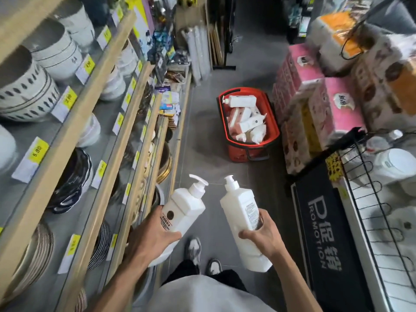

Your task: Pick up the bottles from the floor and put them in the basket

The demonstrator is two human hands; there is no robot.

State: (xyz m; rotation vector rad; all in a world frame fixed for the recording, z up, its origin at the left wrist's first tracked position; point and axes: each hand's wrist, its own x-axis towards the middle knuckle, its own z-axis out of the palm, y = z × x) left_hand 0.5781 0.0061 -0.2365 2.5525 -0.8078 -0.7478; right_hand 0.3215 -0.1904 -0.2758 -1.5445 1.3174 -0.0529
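From the head view, a person stands in a shop aisle with both forearms stretched forward and low, one bottle in each hand. The left hand (153, 235) grips the left bottle (184, 208) around its lower body; its fingers (155, 210) are curled round the far side and the thumb lies across the front label. This bottle leans to the right, with the pump head up. The right hand (262, 235) holds the right bottle (244, 217) at its middle, the fingers curled round the right side and the thumb pressed on the front. This bottle leans a little to the left, and the two pump heads are near each other.

Further ahead on the grey floor (209, 158) stands the red basket (238, 155), with more white bottles (242, 101) lying inside in a heap. It is well apart from the hands.

Shelves of bowls (45, 64) run along the left. Pink packs (315, 91) and a black sign (319, 233) stand on the right. The person's shoes (193, 246) show under the bottles.
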